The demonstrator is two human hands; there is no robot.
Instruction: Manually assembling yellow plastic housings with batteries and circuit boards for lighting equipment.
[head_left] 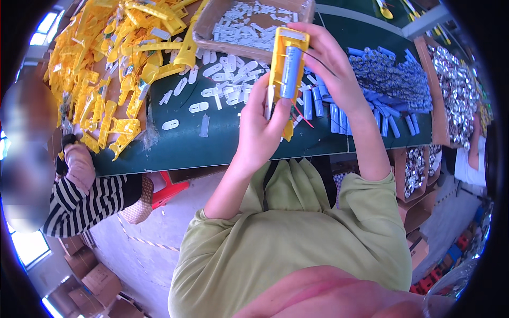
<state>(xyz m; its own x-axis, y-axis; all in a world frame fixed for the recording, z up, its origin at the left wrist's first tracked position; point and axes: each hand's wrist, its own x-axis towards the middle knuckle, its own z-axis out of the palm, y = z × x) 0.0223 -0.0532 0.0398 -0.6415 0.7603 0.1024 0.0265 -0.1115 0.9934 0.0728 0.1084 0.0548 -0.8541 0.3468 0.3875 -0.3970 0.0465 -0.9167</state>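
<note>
Above the near edge of the table I hold a yellow plastic housing [300, 38], tilted upright in both hands. A blue cylindrical battery [290, 71] lies inside its hollow. My left hand [259, 127] is closed round the lower left part, its thumb near the battery's bottom end. My right hand [334, 71] grips the upper right side, fingers at the top edge. A thin red wire [303, 117] hangs below the housing, and a dark wire runs by the right fingers. A narrow white part shows at the housing's left side, partly hidden by my left hand.
A heap of yellow housings [90, 69] covers the left. White oval plates [233, 74] lie mid-table before a cardboard tray [254, 50] of small white parts. Blue batteries [392, 79] are piled right, beside a box of shiny round parts [450, 90]. A person in striped sleeves [85, 199] sits left.
</note>
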